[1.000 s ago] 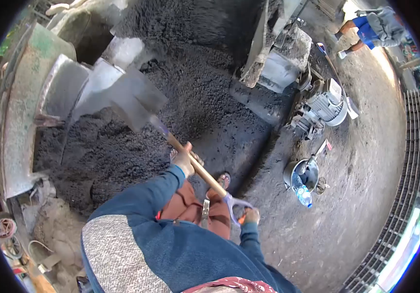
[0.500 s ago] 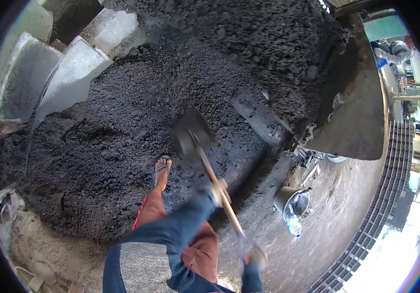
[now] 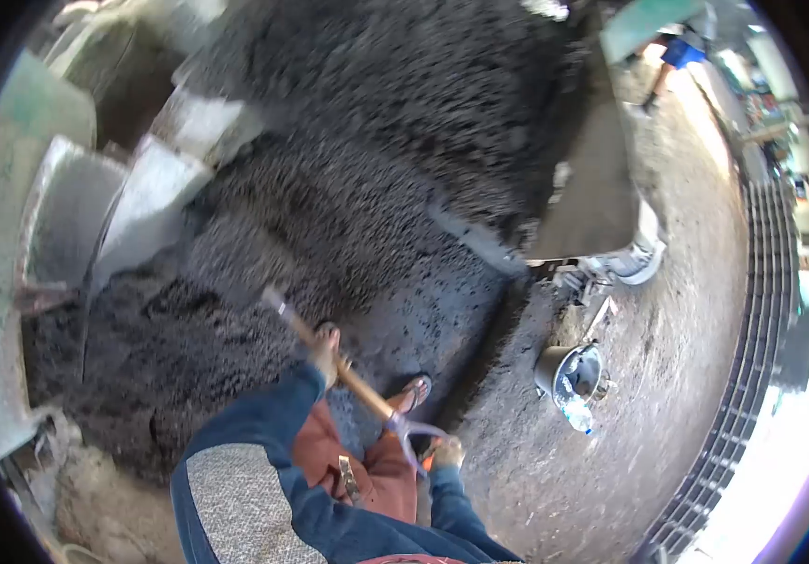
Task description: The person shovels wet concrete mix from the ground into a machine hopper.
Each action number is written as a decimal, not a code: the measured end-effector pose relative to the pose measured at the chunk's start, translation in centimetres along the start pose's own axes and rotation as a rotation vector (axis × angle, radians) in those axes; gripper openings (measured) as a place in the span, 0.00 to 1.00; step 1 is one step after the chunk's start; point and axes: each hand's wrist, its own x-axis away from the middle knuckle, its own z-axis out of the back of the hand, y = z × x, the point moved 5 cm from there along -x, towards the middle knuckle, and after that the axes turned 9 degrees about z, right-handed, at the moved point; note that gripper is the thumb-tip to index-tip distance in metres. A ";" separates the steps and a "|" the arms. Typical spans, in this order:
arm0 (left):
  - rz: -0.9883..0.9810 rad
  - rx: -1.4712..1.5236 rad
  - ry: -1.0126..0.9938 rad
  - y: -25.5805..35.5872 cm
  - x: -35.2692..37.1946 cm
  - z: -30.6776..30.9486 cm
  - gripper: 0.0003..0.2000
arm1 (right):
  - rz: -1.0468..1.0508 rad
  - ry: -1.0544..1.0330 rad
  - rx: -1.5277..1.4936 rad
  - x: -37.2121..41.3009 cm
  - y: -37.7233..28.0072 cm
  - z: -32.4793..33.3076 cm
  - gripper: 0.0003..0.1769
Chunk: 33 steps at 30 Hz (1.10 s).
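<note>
A shovel with a wooden shaft (image 3: 362,388) slants across my legs. My left hand (image 3: 326,359) is wrapped round the shaft near its metal socket. At the other end, my right hand (image 3: 446,452) grips the shovel's forked handle. The blade cannot be made out; it seems sunk in or blurred against the dark, grainy material (image 3: 235,254). My sandalled feet stand on the dark floor under the shaft.
Concrete slabs (image 3: 146,207) lean at the left. A flat metal sheet (image 3: 588,197) juts out at the upper right. A bucket (image 3: 569,371) with a plastic bottle stands right of a ledge. Stacked blocks line the far right. A person (image 3: 682,47) is at the upper right.
The shovel has moved left and its blade no longer shows clearly. Both hands have shifted with it, the right one up. The view has turned, and my other foot now shows.
</note>
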 end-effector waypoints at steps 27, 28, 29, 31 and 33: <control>0.022 -0.301 -1.078 7.3 45.8 -42.5 0.15 | 0.064 1.601 -0.336 17.1 -9.8 42.2 0.20; 0.021 -0.311 -1.047 7.6 43.8 -41.9 0.16 | 0.186 1.569 -0.186 17.2 -11.3 42.7 0.20; -0.015 -0.327 -0.976 7.9 41.7 -41.1 0.16 | 0.129 1.550 -0.089 16.4 -11.7 41.0 0.19; -0.063 -0.343 -0.976 7.9 40.8 -39.2 0.16 | 0.065 1.516 -0.029 14.2 -10.9 36.8 0.13; -0.169 -0.405 -1.041 7.3 43.6 -36.5 0.13 | 0.135 1.522 -0.278 12.7 -7.8 33.6 0.13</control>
